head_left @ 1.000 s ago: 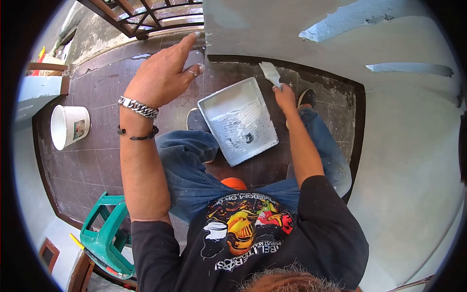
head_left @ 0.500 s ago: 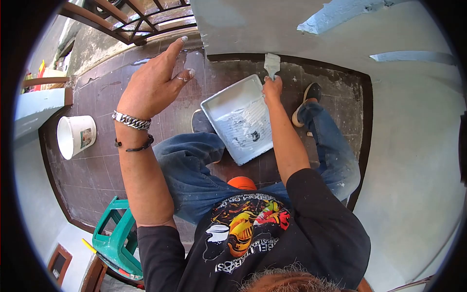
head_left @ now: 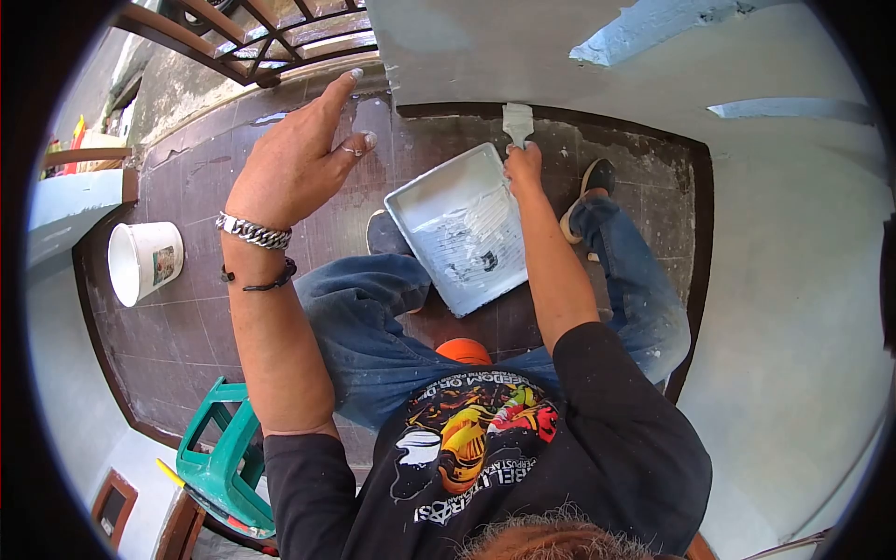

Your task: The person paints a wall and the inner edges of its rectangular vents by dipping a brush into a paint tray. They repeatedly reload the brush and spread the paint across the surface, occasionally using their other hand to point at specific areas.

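Well, going L to R: white bucket (head_left: pixel 143 262) stands on the dark tiled floor (head_left: pixel 187 327) far L, green plastic stool (head_left: pixel 222 450) below it near my L elbow. My left hand (head_left: pixel 294 168) is up in the air w/ fingers spread, gripping nothing, bracelets on the wrist; the wall edge shows just past the fingertips but can't tell if they touch it. Paint tray (head_left: pixel 457 229) sits on the floor btwn my knees, tilted in view, white paint smeared over the ribbed part and a dark patch showing thru. My right hand (head_left: pixel 523 168) is closed round the handle of the paintbrush (head_left: pixel 518 123), just past the tray's far R corner, bristles up at the seam where the pale wall (head_left: pixel 579 79) meets the floor.

Risks as I judge them: brush is right at the dark skirting line, so a loaded tip could smear white onto the tiles. My R forearm hangs over the tray edge; a dip could tip it or get paint on me. I'm crouched, so balance isn't great either.

Brush looks flat, short, bristles coated pale, handle mostly hidden in my fist
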A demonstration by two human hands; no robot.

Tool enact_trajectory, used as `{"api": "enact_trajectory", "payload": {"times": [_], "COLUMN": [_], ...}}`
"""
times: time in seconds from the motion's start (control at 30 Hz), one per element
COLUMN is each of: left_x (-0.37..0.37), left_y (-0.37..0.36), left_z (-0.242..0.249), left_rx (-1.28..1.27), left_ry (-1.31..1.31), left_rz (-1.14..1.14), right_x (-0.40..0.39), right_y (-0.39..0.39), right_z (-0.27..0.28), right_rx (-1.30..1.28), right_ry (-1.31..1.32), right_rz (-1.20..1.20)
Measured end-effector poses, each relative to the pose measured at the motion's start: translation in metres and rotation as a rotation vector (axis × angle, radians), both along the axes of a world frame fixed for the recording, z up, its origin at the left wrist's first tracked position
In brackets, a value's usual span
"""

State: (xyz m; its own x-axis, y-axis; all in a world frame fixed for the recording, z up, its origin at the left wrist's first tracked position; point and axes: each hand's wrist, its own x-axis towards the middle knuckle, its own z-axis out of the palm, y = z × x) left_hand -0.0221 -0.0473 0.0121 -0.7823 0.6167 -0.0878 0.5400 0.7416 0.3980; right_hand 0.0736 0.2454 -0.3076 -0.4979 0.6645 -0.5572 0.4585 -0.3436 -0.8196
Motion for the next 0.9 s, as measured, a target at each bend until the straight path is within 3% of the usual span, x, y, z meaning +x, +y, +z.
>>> {"api": "enact_trajectory", "payload": {"times": [0.27,0.37,0.57,0.9], "left_x": [0.001,0.003,0.004,0.003], "left_y": [-0.003,-0.001,0.001,0.002], "left_z": [-0.001,0.002,0.005,0.007], "left_rx": [0.021,0.004,-0.008,-0.025], "left_ry": [0.055,0.052,0.033,0.01], "left_rz": [-0.032,-0.023,-0.024,-0.014], "right_x": [0.022,0.041,0.053,0.011], "right_y": [0.003,0.013,0.015,0.025], "right_z": [0.018,0.01,0.003,0.018], "right_rx": [-0.409,-0.771,-0.78,-0.543], "right_ry": [0.17,0.295,0.237,0.006], "right_rz": [-0.038,-0.081,-0.093,0.013]}}
